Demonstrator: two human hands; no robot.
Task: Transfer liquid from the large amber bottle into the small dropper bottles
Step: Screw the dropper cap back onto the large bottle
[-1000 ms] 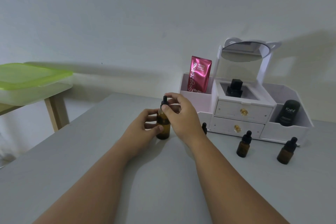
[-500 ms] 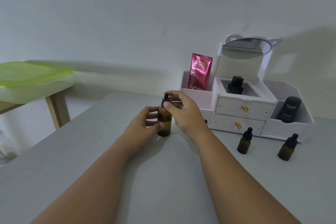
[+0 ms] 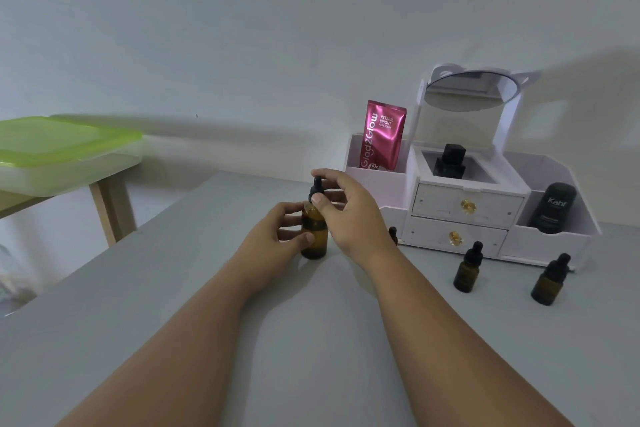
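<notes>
A home dressing table: white cosmetics organiser (image 3: 464, 204) with mirror (image 3: 469, 94).

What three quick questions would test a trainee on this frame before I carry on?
1. True or false: the left hand grips the large amber bottle by its body.
2. The right hand pinches: A) the dropper cap B) a drawer knob C) the pink sachet.
3. Fill in: ___ small dropper bottles stand in full view in front of the white organizer.
Key: 1 true; 2 A; 3 two.
</notes>
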